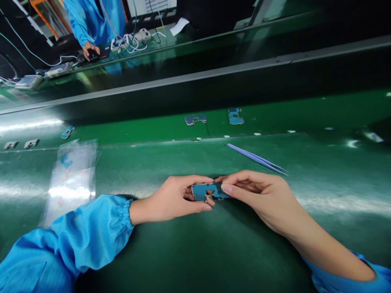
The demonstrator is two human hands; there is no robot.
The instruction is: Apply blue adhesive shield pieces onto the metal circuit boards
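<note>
Firstly, a wide green worktop [195, 252], smooth, with blurred streaks of reflected light; beyond it, a long straight grey rail [195, 77]; farther, at upper left, another person [113, 20] in blue cloth, one hand on a black mouse [91, 56]; at left on the worktop, clear plastic bags [73, 181], thin, shiny, roughly rectangular; nearer, a left sleeve [88, 232] of soft blue fabric, puffed and gathered at the wrist; from lower right, with forearm slanting inward, the right hand [262, 193], thumb on top and other fingers curled behind, clamped on the right end of a circuit board [200, 192]; opposite, the left hand [171, 197], held level, closed lightly around the left end, forefinger along the far edge, more fingertips underneath; exact contact of the left thumb not possible to tell; beyond the right hand, slim lilac tweezers [249, 155], tapering finely; between both hands, above the worktop, that same board, flat, blue, notched, darker at right; farther away, a similar blue board [235, 117], also flat and notched.
</note>
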